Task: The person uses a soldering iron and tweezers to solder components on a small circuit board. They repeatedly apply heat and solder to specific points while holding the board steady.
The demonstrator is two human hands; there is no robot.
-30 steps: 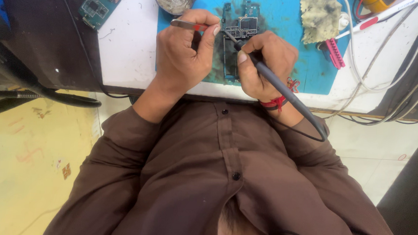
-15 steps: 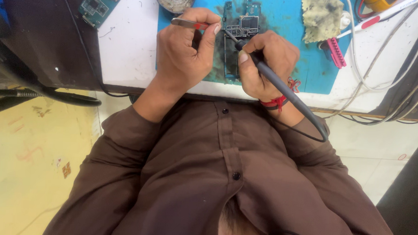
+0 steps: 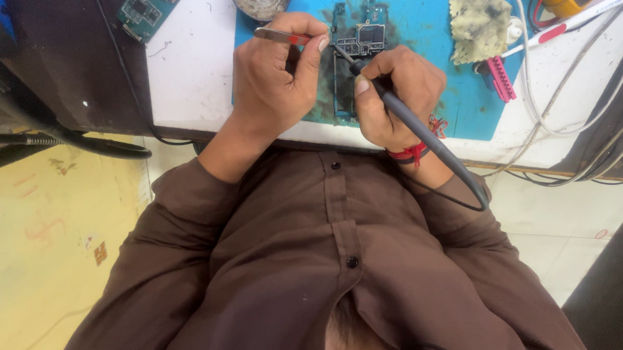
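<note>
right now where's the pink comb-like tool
In the head view the pink comb-like tool lies at the right edge of the blue mat, just below the dirty yellow cloth and right of the right hand.

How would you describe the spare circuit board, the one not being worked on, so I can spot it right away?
Start at the blue mat on the white bench top, where both hands work on a dark circuit board. Go left, past the mat's edge, to the bench's far left corner. The spare circuit board lies there tilted, alone, off the mat; it is teal green, untouched.
</note>
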